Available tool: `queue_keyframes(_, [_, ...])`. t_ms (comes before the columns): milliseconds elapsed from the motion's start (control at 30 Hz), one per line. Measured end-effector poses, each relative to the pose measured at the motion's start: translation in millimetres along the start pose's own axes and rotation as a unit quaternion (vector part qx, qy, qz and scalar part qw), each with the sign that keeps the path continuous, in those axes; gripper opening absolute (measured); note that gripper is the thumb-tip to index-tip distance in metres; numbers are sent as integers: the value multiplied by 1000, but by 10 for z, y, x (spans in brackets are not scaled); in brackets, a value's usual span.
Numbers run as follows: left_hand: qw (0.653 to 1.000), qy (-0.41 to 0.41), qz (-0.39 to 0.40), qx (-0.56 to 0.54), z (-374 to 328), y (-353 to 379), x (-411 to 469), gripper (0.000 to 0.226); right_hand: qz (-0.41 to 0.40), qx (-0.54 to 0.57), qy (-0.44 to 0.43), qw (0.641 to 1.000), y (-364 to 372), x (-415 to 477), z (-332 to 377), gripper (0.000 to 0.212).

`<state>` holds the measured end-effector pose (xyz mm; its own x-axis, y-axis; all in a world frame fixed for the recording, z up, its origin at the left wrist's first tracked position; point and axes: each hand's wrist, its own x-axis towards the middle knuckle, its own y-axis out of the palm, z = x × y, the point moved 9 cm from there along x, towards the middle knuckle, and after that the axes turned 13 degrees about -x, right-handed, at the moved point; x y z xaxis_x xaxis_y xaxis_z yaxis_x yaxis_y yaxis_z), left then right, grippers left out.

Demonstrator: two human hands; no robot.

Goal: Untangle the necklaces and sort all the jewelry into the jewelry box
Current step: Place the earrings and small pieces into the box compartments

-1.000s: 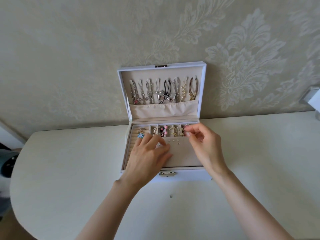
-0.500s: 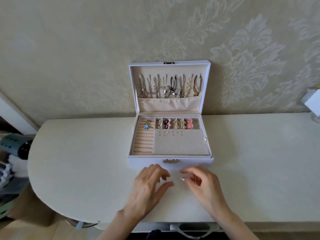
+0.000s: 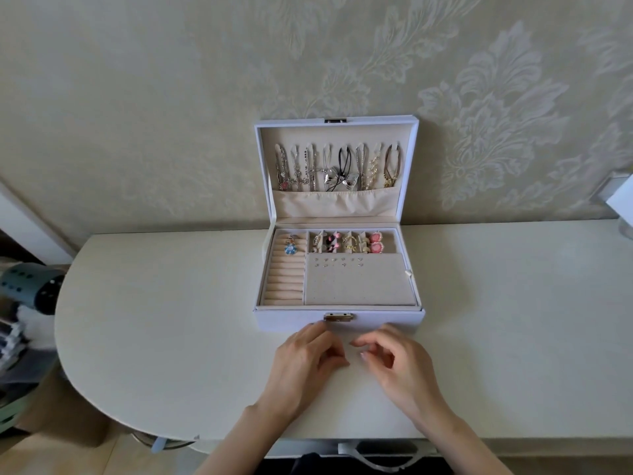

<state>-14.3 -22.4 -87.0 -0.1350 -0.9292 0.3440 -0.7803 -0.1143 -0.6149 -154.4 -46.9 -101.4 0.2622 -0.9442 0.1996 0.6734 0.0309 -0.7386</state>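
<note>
Clutter sits off the left end of the bench (image 3: pixel 154 320), a grey-blue gadget (image 3: pixel 32 286) among it. The white jewelry box (image 3: pixel 376 320) stands mid-bench, its lid (image 3: pixel 265 159) up against the wallpaper. On the box's left side are the ring rolls (image 3: pixel 286 282), with one blue flower ring (image 3: pixel 291 248) at the top. Beside them are the small earring slots (image 3: pixel 346 243), ending in pink heart earrings (image 3: pixel 376 242), and below is the stud panel (image 3: pixel 358 286). Up in the lid, the necklaces (image 3: pixel 337 166) hang singly in a row, tails tucked in the pocket. Nothing loose shows on the bench, so I'd say the sorting is about done.

The left hand (image 3: pixel 303 363) rests just before the box front, fingertips near the clasp (image 3: pixel 338 317), its grip slack and holding nothing. The right hand (image 3: pixel 400 368) hovers beside it with fingers loosely curled, its grip also empty as far as I can see.

The risk is in closing. If the lid drops fast, the chains could swing and knot again or get caught at the rim. A shove on the front could jolt the studs loose.
</note>
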Motion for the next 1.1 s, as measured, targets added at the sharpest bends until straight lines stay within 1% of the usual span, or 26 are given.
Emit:
queue_keyframes(167, [999,29,0,-13,-65,-7,-28,8,1,-24,-5,1000,6,-5,27,20])
queue_keyframes(233, [999,23,-4,-33,-52,-21,-54,9,-1,-28,-4,1000,5,-6,20,18])
queue_keyframes(333, [997,-20,-22,-66,47,-78,-90,7,-9,-12,1,1000,-15,-9,-13,25])
queue_keyframes(433, [992,-58,-68,-94,134,-214,-113,3,-26,2,9,1000,-46,-10,-54,30])
queue_keyframes(500, [986,-80,-104,-103,195,-318,-140,12,-38,4,15,999,-57,-8,-70,31])
queue_keyframes(633, [978,-114,-130,-118,282,-427,-205,21,-39,11,24,999,-59,-16,-96,33])
queue_keyframes(767, [975,-120,-141,-126,291,-440,-214,20,-6,-54,-23,998,14,-12,80,23])
queue_keyframes(800, [974,-121,-143,-126,289,-437,-208,20,8,-62,-34,997,57,2,125,26])
queue_keyframes(867, [975,-117,-140,-125,281,-429,-195,22,30,-60,-47,997,143,40,193,30])
queue_keyframes(933, [976,-116,-138,-121,273,-428,-189,25,44,-57,-51,996,214,72,224,24])
queue_keyframes(1033, [976,-118,-135,-120,271,-425,-185,24,38,-67,-55,995,263,85,203,21])
queue_keyframes(1100, [979,-105,-128,-119,247,-417,-176,25,24,-89,-71,993,261,74,223,17])
